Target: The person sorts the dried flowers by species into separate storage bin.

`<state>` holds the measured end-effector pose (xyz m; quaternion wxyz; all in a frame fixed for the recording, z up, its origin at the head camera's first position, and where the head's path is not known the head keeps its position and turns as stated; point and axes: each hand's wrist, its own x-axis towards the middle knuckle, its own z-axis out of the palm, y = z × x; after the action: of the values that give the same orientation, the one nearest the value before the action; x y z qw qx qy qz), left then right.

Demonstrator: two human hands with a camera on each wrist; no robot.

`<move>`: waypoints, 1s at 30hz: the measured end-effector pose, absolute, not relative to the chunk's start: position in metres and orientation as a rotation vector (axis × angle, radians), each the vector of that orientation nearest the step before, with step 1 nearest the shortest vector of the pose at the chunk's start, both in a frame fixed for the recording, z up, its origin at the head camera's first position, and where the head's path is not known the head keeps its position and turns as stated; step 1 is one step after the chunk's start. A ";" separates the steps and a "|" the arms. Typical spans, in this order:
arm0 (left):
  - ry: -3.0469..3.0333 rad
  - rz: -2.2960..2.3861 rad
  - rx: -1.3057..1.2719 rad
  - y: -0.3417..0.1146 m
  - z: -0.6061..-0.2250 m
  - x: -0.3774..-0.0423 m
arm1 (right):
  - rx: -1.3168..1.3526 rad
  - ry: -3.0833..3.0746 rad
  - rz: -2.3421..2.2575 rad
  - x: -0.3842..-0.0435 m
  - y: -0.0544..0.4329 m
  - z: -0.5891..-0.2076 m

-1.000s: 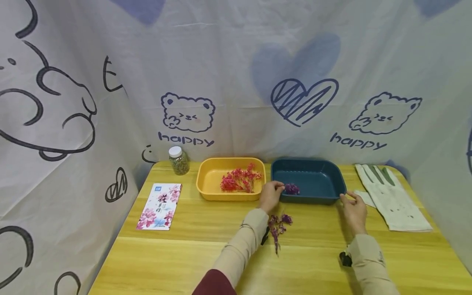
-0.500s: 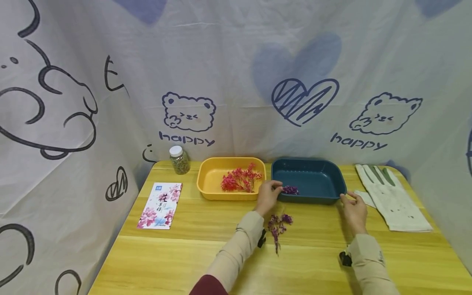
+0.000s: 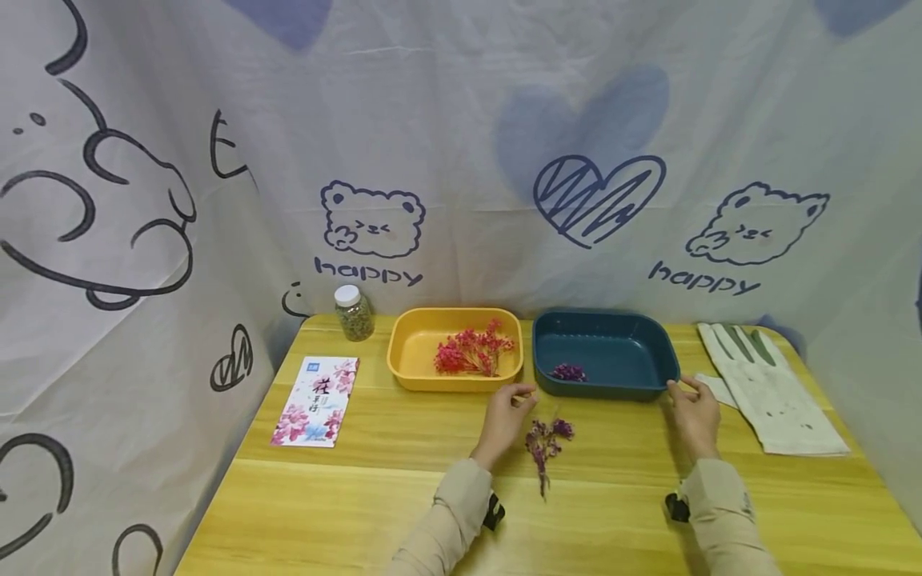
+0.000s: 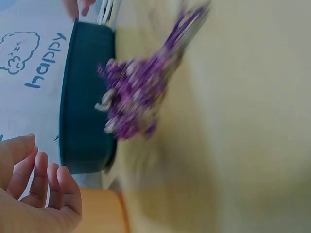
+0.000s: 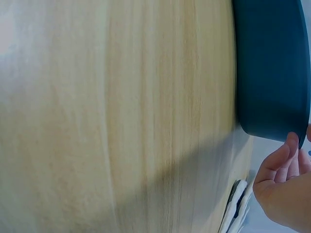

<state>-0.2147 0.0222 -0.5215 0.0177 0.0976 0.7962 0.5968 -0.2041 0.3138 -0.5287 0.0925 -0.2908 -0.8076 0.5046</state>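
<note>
My left hand (image 3: pixel 504 420) is over the table just in front of the gap between the two trays, fingers loosely curved and holding nothing. To its right a sprig of dried purple flowers (image 3: pixel 545 448) lies on the wood; it appears large and blurred in the left wrist view. A small clump of purple blossoms (image 3: pixel 569 372) sits in the front left corner of the dark teal tray (image 3: pixel 621 358). At that tray's front right corner my right hand (image 3: pixel 695 414) pinches the rim, the thumb (image 5: pixel 290 141) on its outer side in the right wrist view.
Left of the teal tray stands a yellow tray (image 3: pixel 414 344) with pink dried flowers (image 3: pixel 471 350). A white-capped jar (image 3: pixel 354 316) and a floral-printed packet (image 3: pixel 315 402) are at the left. White gloves (image 3: pixel 781 400) lie at the right. A printed curtain (image 3: pixel 461 120) rises behind.
My left hand has left the teal tray's front left corner, moving back toward me and left. The purple clump there now lies lower in the tray. The right hand stays at the rim.
</note>
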 end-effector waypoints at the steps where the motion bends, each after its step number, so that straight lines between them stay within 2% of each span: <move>1: 2.461 1.858 0.285 0.021 -0.524 -0.210 | -0.861 -2.400 1.501 -0.204 0.314 -0.529; 5: 2.447 1.847 0.255 0.020 -0.534 -0.197 | -0.870 -2.402 1.497 -0.205 0.316 -0.530; 20: 2.687 1.532 0.483 0.033 -0.557 -0.188 | -0.872 -2.408 1.471 -0.204 0.313 -0.529; 30: 2.698 1.488 0.415 0.034 -0.562 -0.190 | -0.872 -2.413 1.484 -0.204 0.314 -0.530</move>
<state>-0.1902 0.0341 -0.5617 0.0163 0.1333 0.8678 0.4784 -0.2042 0.3140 -0.5295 0.0889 -0.2929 -0.8109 0.4987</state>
